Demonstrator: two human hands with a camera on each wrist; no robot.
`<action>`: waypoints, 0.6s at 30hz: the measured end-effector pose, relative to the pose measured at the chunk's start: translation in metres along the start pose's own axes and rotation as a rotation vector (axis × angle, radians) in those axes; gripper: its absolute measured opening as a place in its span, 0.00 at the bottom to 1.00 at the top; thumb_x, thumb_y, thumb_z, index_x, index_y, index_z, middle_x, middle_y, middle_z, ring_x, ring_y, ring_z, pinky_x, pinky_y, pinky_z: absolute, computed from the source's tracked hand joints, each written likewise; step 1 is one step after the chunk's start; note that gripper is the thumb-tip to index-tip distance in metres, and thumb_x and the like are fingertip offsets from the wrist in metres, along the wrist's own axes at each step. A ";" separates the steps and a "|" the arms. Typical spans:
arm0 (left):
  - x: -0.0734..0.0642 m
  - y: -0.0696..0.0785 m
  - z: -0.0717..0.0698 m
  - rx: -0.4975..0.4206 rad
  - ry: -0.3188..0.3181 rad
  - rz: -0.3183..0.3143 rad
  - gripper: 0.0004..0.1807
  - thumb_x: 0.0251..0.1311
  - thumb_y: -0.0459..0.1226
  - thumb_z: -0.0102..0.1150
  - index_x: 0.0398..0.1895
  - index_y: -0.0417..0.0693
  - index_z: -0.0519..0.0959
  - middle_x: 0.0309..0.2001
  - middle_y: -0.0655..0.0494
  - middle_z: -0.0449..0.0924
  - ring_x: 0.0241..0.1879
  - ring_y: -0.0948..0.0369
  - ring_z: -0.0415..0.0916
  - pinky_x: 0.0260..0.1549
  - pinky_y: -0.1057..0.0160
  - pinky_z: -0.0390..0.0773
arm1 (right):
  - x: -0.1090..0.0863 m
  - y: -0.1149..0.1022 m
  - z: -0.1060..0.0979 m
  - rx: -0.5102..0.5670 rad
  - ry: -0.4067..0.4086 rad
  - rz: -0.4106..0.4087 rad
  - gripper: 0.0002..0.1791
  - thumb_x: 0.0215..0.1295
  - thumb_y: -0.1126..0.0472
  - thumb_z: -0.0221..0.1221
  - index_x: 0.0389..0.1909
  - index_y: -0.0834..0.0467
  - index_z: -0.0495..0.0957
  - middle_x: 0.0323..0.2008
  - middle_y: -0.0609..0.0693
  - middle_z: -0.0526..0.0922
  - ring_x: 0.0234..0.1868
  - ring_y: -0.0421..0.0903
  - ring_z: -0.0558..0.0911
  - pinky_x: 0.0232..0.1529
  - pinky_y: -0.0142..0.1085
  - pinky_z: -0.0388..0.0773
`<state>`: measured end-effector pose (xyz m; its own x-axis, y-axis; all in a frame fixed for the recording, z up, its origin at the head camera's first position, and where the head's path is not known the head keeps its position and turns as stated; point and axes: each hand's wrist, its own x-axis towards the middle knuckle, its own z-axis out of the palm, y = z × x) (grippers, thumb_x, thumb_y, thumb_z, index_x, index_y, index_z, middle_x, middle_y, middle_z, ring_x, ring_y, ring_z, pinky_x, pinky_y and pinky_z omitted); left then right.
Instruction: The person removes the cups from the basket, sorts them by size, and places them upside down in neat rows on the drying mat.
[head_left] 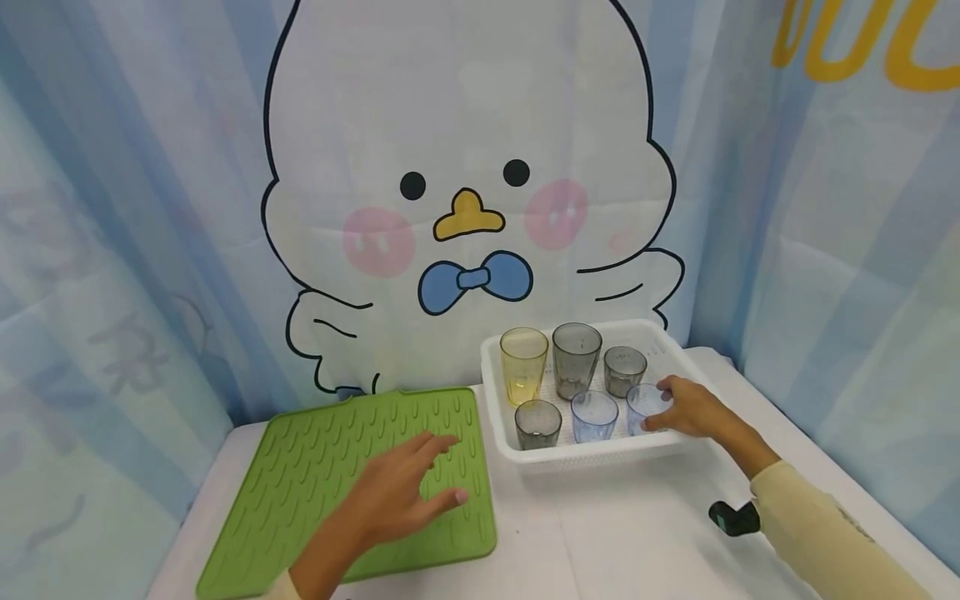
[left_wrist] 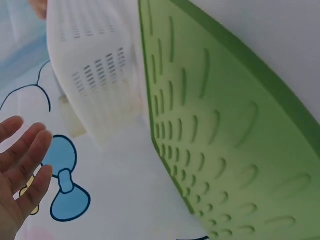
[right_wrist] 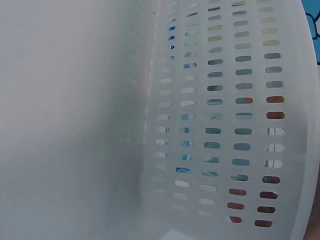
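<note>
In the head view, my right hand (head_left: 692, 407) reaches over the right side of a white basket (head_left: 600, 454). Its thumb and fingers pinch a short blue glass (head_left: 645, 408) standing in the basket's front right corner. Beside it are another blue glass (head_left: 595, 417) and a short grey glass (head_left: 538, 425). Behind them stand a tall yellow glass (head_left: 523, 367), a tall grey glass (head_left: 576, 362) and a second short grey glass (head_left: 624, 372). My left hand (head_left: 393, 492) hovers above a green ridged mat (head_left: 300, 492), fingers extended, holding nothing. The basket's slotted wall (right_wrist: 225, 120) hides most of the right hand in the right wrist view.
Both mat and basket lie on a white-covered table (head_left: 570, 533), the mat left of the basket. A curtain (head_left: 465, 100) printed with a cartoon bird hangs right behind them and along both sides. A small black device (head_left: 733, 518) sits at the right sleeve.
</note>
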<state>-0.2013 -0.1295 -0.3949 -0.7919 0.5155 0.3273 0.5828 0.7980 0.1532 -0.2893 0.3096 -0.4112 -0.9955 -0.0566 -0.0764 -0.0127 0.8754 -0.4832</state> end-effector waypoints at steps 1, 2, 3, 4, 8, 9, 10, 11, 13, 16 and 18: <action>0.003 0.002 0.000 -0.016 0.002 0.002 0.38 0.56 0.71 0.42 0.61 0.59 0.71 0.50 0.65 0.76 0.37 0.68 0.76 0.32 0.64 0.75 | -0.001 0.000 -0.001 0.001 0.008 -0.005 0.47 0.46 0.48 0.72 0.58 0.74 0.64 0.53 0.72 0.71 0.51 0.67 0.73 0.49 0.58 0.72; 0.007 0.004 0.001 -0.030 0.004 0.002 0.38 0.56 0.71 0.42 0.61 0.59 0.71 0.50 0.65 0.76 0.38 0.68 0.76 0.32 0.64 0.75 | -0.002 -0.001 -0.002 0.001 0.017 -0.013 0.47 0.46 0.47 0.72 0.58 0.74 0.64 0.53 0.72 0.71 0.51 0.67 0.73 0.49 0.58 0.72; 0.010 0.006 0.002 -0.047 0.001 0.003 0.38 0.56 0.71 0.42 0.61 0.59 0.71 0.50 0.65 0.76 0.39 0.68 0.76 0.33 0.63 0.75 | -0.004 -0.001 -0.003 0.006 0.026 -0.020 0.47 0.45 0.47 0.72 0.58 0.74 0.64 0.53 0.72 0.72 0.51 0.67 0.73 0.49 0.58 0.72; 0.013 0.008 0.003 -0.062 -0.005 0.004 0.38 0.56 0.71 0.42 0.61 0.58 0.71 0.50 0.65 0.76 0.39 0.67 0.76 0.33 0.63 0.75 | -0.006 -0.002 -0.004 0.011 0.034 -0.025 0.47 0.45 0.47 0.72 0.58 0.74 0.64 0.53 0.71 0.72 0.51 0.67 0.73 0.49 0.58 0.72; 0.024 0.016 0.007 -0.117 -0.014 0.003 0.39 0.56 0.70 0.43 0.62 0.58 0.70 0.52 0.63 0.75 0.42 0.66 0.76 0.37 0.60 0.76 | -0.015 -0.009 -0.009 0.045 0.071 -0.061 0.48 0.45 0.47 0.72 0.59 0.72 0.63 0.52 0.69 0.72 0.49 0.63 0.74 0.48 0.57 0.73; 0.026 0.018 0.008 -0.126 -0.010 0.007 0.39 0.56 0.70 0.43 0.62 0.58 0.69 0.53 0.63 0.75 0.43 0.65 0.76 0.38 0.60 0.76 | -0.018 -0.012 -0.010 0.055 0.083 -0.077 0.47 0.46 0.47 0.72 0.59 0.72 0.63 0.52 0.69 0.72 0.49 0.62 0.74 0.48 0.57 0.73; 0.029 0.020 0.009 -0.132 -0.003 0.013 0.39 0.56 0.70 0.44 0.63 0.58 0.69 0.53 0.63 0.75 0.45 0.65 0.76 0.39 0.59 0.76 | -0.021 -0.015 -0.012 0.060 0.095 -0.093 0.47 0.45 0.47 0.72 0.59 0.72 0.63 0.52 0.68 0.73 0.48 0.61 0.74 0.47 0.56 0.74; 0.031 0.022 0.009 -0.136 0.008 0.019 0.39 0.56 0.70 0.43 0.63 0.57 0.69 0.54 0.62 0.75 0.46 0.64 0.75 0.41 0.57 0.76 | -0.024 -0.018 -0.014 0.062 0.109 -0.112 0.47 0.46 0.47 0.72 0.59 0.71 0.64 0.52 0.68 0.73 0.48 0.61 0.74 0.47 0.55 0.74; 0.035 0.025 0.010 -0.143 0.026 0.035 0.39 0.56 0.70 0.44 0.64 0.57 0.68 0.56 0.61 0.73 0.50 0.62 0.74 0.44 0.55 0.76 | -0.031 -0.025 -0.018 0.060 0.140 -0.151 0.46 0.46 0.47 0.72 0.59 0.70 0.64 0.51 0.66 0.74 0.48 0.60 0.75 0.46 0.54 0.75; 0.043 0.030 0.010 -0.160 0.040 0.053 0.41 0.56 0.70 0.44 0.66 0.56 0.65 0.60 0.59 0.71 0.55 0.59 0.71 0.49 0.52 0.74 | -0.042 -0.039 -0.023 0.056 0.177 -0.184 0.46 0.46 0.46 0.72 0.60 0.69 0.65 0.51 0.65 0.75 0.48 0.59 0.76 0.45 0.52 0.76; 0.048 0.034 0.009 -0.172 0.035 0.057 0.43 0.56 0.70 0.44 0.68 0.55 0.62 0.63 0.57 0.68 0.58 0.57 0.69 0.51 0.50 0.73 | -0.051 -0.048 -0.026 0.064 0.193 -0.200 0.47 0.46 0.45 0.72 0.61 0.67 0.65 0.52 0.64 0.75 0.49 0.59 0.76 0.45 0.51 0.77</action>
<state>-0.2208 -0.0749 -0.3823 -0.7517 0.5445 0.3721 0.6514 0.7012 0.2898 -0.2407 0.2825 -0.3618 -0.9735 -0.1269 0.1905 -0.2104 0.8236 -0.5267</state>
